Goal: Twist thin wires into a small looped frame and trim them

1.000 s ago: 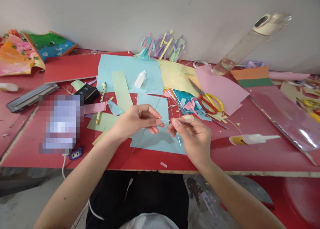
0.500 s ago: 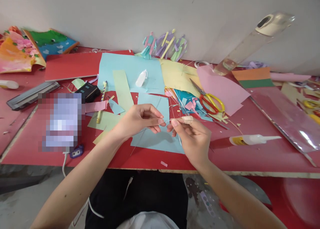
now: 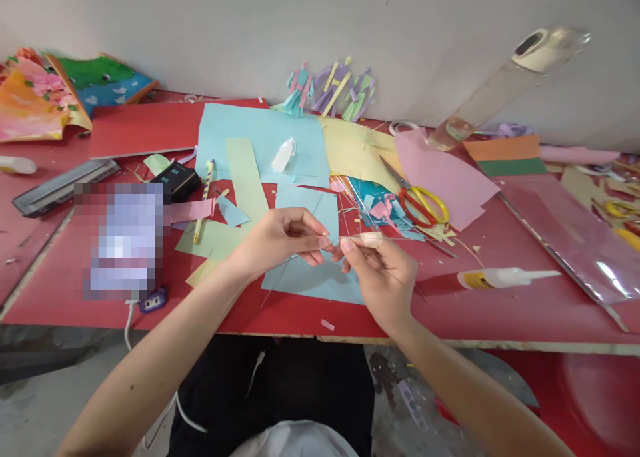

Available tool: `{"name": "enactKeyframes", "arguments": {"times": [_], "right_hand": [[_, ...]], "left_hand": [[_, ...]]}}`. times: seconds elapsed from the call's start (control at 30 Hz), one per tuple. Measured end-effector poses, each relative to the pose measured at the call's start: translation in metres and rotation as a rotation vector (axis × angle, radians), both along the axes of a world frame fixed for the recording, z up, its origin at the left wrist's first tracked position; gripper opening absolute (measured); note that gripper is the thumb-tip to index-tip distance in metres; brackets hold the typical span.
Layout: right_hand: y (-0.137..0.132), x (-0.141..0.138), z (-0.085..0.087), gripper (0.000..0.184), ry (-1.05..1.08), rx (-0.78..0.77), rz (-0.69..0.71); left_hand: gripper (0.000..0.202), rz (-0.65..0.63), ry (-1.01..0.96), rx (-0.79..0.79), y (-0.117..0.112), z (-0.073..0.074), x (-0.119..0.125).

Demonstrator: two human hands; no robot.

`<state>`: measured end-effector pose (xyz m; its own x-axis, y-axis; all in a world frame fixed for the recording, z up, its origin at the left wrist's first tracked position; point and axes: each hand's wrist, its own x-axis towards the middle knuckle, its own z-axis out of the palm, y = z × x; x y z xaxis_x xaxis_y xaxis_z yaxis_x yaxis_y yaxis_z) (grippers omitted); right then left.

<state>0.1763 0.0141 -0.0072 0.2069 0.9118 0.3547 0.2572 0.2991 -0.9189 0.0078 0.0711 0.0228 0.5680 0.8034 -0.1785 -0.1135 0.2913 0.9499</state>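
Observation:
My left hand (image 3: 285, 244) is closed in a pinch on a thin wire, with thumb and forefinger pressed together. Close beside it, my right hand (image 3: 383, 270) pinches thin wire (image 3: 407, 238) too, and one end sticks out to the right past the knuckles. A pale band wraps one right finger. Where the wires meet between the fingertips is too fine to make out. Both hands hover over a light blue sheet of paper (image 3: 305, 284). Just beyond them lies a bundle of thin wires (image 3: 353, 194) among blue and pink paper scraps (image 3: 385, 207).
Scissors (image 3: 420, 200) and a glue bottle (image 3: 493, 278) lie to the right, before a tilted clear bottle (image 3: 480, 104). A small white bottle (image 3: 284, 156) rests on blue paper. At left are a pencil (image 3: 204, 204), a blurred-out phone (image 3: 125, 244) and a stapler-like grey tool (image 3: 65, 187).
My right hand has shifted slightly left, and the wire ends by it have turned a little. My left hand stays nearly in place, still pinching.

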Motion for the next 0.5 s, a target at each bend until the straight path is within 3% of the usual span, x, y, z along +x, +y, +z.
{"name": "enactKeyframes", "arguments": {"times": [0.23, 0.4, 0.5], "right_hand": [[-0.0031, -0.0007, -0.0026, 0.011, -0.037, -0.015, -0.030], [-0.0038, -0.0017, -0.0070, 0.003, -0.097, 0.083, -0.056], [-0.0030, 0.0024, -0.0054, 0.011, -0.129, 0.114, -0.009]], "left_hand": [[0.011, 0.014, 0.019, -0.001, -0.0013, 0.0017, 0.0030], [0.012, 0.017, 0.005, 0.009, -0.0011, 0.0019, 0.0029], [0.012, 0.013, -0.018, 0.024, 0.0002, 0.0018, 0.0005]]}}
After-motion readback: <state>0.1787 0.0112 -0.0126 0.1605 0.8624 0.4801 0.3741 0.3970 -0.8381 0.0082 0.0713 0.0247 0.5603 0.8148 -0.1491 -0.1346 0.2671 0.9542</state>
